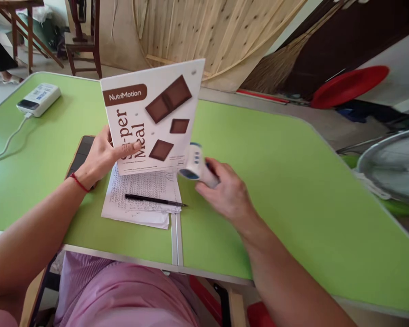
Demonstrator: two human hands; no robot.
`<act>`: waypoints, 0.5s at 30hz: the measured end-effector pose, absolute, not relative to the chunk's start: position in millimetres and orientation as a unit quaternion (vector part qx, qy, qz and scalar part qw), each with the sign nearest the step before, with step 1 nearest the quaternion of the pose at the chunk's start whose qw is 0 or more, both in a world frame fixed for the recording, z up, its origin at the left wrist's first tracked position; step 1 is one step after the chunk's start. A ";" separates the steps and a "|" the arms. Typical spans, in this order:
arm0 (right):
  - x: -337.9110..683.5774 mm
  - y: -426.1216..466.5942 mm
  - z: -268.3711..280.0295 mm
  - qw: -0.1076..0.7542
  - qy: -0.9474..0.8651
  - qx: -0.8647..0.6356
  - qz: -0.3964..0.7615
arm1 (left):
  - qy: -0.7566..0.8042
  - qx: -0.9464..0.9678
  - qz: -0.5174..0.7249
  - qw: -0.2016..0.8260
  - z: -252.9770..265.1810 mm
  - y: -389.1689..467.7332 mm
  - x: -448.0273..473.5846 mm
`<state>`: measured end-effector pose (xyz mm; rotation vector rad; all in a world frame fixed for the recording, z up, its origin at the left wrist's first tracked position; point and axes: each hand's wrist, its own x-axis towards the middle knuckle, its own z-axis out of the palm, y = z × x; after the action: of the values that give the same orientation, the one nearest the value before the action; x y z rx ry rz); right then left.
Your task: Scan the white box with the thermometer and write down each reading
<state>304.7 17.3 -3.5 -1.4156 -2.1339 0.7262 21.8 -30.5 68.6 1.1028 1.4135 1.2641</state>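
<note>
A white box (163, 136) printed with "NutriMotion" and brown chocolate pieces is held tilted above the table, with my left hand (105, 152) gripping its left edge, thumb across the front. My right hand (228, 188) is wrapped round the handle of a white and blue handheld infrared thermometer (196, 163). The thermometer's head is close to the box's lower right corner; I cannot tell whether they touch. Below the box lie sheets of handwritten paper (136, 215) with a black pen (153, 200) across them. A dark phone (82, 154) is partly hidden behind my left hand.
The green folding table (276, 204) has a metal seam near its middle. A white power bank (39, 100) with a cable (10, 141) stands at the far left. Beyond are a wooden chair (83, 50), a red basin (351, 86) and a fan (395, 163). A person's leg (0, 54) shows far left.
</note>
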 end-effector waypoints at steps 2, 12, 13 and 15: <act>304.6 12.3 14.2 0.320 -0.708 -0.544 0.315 | 0.554 0.431 0.532 0.474 71.8 -31.1 26.8; 284.2 -48.2 40.9 0.289 -0.505 -0.396 0.710 | 0.583 0.455 0.469 0.483 67.9 -38.0 40.7; 283.0 -48.9 39.8 0.282 -0.503 -0.412 0.705 | 0.588 0.458 0.463 0.479 68.0 -38.4 41.4; 281.0 -47.6 38.5 0.264 -0.501 -0.427 0.705 | 0.594 0.462 0.456 0.474 68.0 -38.7 41.9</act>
<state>281.0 -47.6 38.5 -1.1541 -1.3542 1.9069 41.9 -38.7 68.0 1.1305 1.4531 1.1164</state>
